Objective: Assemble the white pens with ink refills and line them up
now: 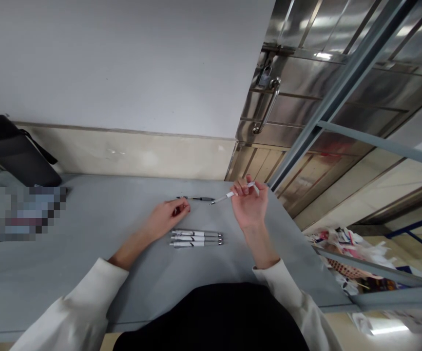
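My right hand (249,202), palm turned up, holds a white pen (230,194) between its fingers, with the pen's tip slanting down to the left. A dark slim pen (205,199) lies on the grey table, between my two hands. My left hand (169,214) rests on the table at the dark pen's left end, its fingers curled; what they hold, if anything, is hidden. Nearer to me, several white pens with silver tips (198,239) lie side by side in a row, tips to the right.
The grey table (86,287) meets a wall behind. A black case (13,151) and a blurred-out item (30,212) are at the left. Right of the table stand a metal frame (311,131) and a metal door (295,73), with bags (357,253) lower down.
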The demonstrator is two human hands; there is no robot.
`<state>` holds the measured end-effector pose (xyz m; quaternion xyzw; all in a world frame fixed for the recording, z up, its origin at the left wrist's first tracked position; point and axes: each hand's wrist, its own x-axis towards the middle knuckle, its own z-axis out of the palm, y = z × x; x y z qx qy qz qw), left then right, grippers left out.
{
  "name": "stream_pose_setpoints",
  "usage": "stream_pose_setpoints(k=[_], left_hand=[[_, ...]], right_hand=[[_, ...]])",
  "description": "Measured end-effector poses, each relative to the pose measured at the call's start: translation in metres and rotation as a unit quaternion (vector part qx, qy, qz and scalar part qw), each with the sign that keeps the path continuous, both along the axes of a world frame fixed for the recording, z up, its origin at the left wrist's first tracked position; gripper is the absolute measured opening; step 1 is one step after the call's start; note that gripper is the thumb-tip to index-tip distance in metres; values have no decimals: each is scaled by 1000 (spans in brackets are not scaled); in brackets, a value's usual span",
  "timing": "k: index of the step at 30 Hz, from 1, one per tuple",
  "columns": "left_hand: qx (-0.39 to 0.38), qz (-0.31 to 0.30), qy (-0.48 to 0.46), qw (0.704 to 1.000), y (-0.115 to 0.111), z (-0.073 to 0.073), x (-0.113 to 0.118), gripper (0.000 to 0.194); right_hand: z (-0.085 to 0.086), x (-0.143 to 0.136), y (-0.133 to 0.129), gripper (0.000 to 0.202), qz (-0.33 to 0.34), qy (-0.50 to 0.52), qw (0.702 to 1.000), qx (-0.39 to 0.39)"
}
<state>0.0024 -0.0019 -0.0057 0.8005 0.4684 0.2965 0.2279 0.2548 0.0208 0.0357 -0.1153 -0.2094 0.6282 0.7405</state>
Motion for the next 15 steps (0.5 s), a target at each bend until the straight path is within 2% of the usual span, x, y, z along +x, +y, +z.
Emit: stream_pose_setpoints(k=[6,9,12,15], left_hand=[[-1,-12,-12,1000,-1,0,0,27],[-2,-11,-14,1000,-1,1,1,27],[-8,-14,-37,999,0,1,1,27],[-17,-20,-81,996,0,0,2,25]], right_hand=[[0,2,-2,10,-18,-7,1000,20],[4,-1,-3,15,3,-25,1000,17],[5,-8,-4,19,35,-63,997,9],[0,-17,-2,16,42,-142,989,11]])
